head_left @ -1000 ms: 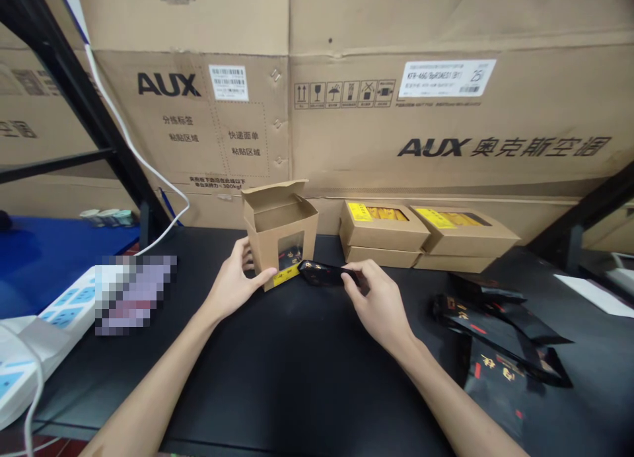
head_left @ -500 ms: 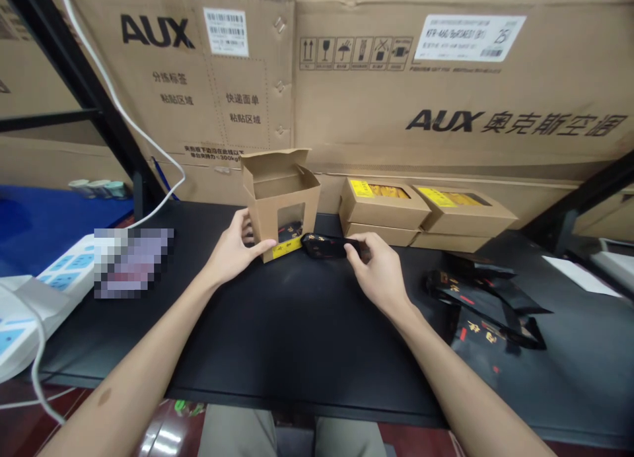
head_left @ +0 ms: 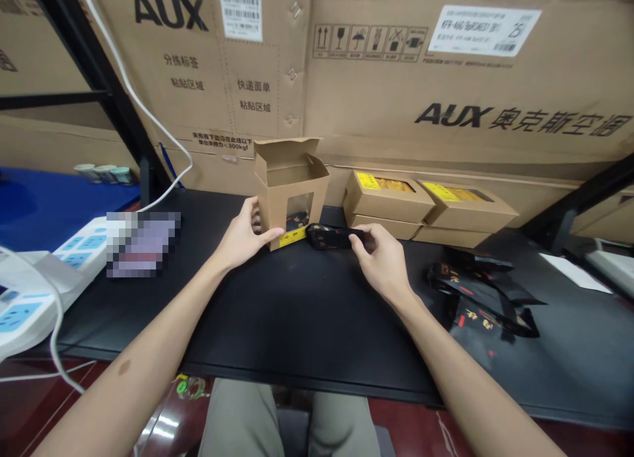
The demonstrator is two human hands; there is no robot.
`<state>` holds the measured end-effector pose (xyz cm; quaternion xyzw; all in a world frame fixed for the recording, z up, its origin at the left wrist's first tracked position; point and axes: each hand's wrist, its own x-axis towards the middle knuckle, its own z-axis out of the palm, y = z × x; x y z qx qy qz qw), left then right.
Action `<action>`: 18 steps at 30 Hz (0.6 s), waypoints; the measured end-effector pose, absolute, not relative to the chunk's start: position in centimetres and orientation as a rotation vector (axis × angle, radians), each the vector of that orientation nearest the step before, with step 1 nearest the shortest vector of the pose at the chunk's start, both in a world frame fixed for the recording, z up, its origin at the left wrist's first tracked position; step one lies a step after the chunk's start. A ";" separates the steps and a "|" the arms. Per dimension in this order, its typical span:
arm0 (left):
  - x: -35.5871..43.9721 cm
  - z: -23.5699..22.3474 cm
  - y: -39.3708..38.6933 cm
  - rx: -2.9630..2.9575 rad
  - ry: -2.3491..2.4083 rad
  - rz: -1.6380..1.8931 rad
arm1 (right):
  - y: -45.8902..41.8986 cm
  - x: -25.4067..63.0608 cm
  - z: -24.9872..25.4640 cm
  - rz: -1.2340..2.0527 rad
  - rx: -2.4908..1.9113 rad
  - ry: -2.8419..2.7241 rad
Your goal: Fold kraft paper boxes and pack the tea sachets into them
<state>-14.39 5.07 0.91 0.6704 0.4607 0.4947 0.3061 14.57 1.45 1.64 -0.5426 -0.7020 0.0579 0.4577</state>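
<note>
An open kraft box [head_left: 292, 189] with a clear front window and a yellow label stands upright on the black table [head_left: 297, 318]. My left hand [head_left: 244, 236] grips its left side and lower front corner. Black packets show through the window. My right hand [head_left: 384, 262] pinches the right end of a black packet [head_left: 329, 236] with gold print. That packet lies flat on the table, its left end touching the box's bottom right corner.
Closed kraft boxes [head_left: 430, 209] with yellow windows are stacked against large AUX cartons [head_left: 396, 80]. A pile of black packets [head_left: 483, 298] lies at right. White power strips [head_left: 44, 279] and a cable sit at left, beside a black shelf frame [head_left: 113, 107].
The camera has tipped downward, so my lap now shows below the table edge. Both hands keep their holds; box and packet have barely shifted.
</note>
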 end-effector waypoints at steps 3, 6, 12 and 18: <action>-14.5 0.8 5.1 1.787 1.209 1.305 | 1.4 14.6 1.6 0.147 -1.335 -1.734; -14.5 0.8 5.1 1.787 1.207 1.298 | 1.4 14.6 1.7 0.153 -1.344 -1.733; -14.4 1.2 5.0 1.767 1.212 1.297 | 1.2 14.5 1.7 0.144 -1.356 -1.734; -14.0 1.4 4.7 1.756 1.177 1.272 | 0.6 14.1 3.6 0.110 -1.150 -1.635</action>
